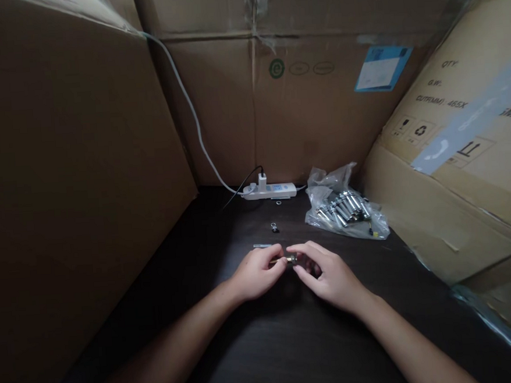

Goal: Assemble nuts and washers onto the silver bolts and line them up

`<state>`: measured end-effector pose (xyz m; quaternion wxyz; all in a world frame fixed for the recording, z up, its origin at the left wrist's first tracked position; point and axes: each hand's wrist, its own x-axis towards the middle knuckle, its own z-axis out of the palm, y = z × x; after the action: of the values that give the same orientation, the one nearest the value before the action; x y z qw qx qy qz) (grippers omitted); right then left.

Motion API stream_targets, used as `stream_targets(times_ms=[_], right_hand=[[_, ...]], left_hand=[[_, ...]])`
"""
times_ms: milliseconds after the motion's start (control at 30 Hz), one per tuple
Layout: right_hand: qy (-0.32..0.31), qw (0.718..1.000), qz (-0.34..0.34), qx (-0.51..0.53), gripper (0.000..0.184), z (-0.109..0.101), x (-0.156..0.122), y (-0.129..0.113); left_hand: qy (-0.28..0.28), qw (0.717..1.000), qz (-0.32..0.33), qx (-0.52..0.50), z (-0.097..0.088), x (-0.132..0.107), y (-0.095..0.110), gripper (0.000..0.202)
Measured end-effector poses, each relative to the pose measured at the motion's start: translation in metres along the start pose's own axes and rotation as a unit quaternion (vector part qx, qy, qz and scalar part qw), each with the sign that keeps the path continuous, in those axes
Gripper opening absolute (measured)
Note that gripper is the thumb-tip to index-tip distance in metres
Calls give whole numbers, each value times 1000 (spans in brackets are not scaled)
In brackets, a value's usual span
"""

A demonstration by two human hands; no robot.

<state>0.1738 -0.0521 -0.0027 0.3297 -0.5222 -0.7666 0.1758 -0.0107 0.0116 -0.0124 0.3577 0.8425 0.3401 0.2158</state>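
Observation:
My left hand (260,271) pinches a thin brass-coloured bolt (289,260) between thumb and fingers. The bolt lies roughly level, and a darker nut-like end sticks out to the right. Around that end curve the fingers of my right hand (326,271), thumb and index apart; whether a fingertip touches it I cannot tell. Just beyond my left hand a silvery metal tube (263,246) lies on the dark table (267,354). Farther back are a small cluster of metal hardware (274,227) and a ring-shaped washer (278,203).
A clear plastic bag (378,225) holding several metal bolts (342,209) lies at the back right. A white power strip (288,189) with a plug and cables sits against the rear cardboard (224,112). Large cardboard boxes (466,200) wall in both sides.

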Motion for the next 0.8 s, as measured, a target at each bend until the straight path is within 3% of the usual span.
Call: stream_targets(times_ms=[133,300,567,667,800], right_hand=[[2,1000,0,26,20,2,1,0],[12,993,50,103,18,3,4,-1],[-24,980,101,168,38,9,6,1],[-1,983,104,154,38,8,6,1],[82,981,114,131,36,1,6,5]], left_hand=[[-9,1000,4,-2,-1,1,1,21],[-13,1000,15,6,-2,0,5,25],[-33,998,23,40,-2,-4,10,24],[-38,998,29,38,-3,-4,13,23],[-41,998,22,46,-4,-4,13,25]])
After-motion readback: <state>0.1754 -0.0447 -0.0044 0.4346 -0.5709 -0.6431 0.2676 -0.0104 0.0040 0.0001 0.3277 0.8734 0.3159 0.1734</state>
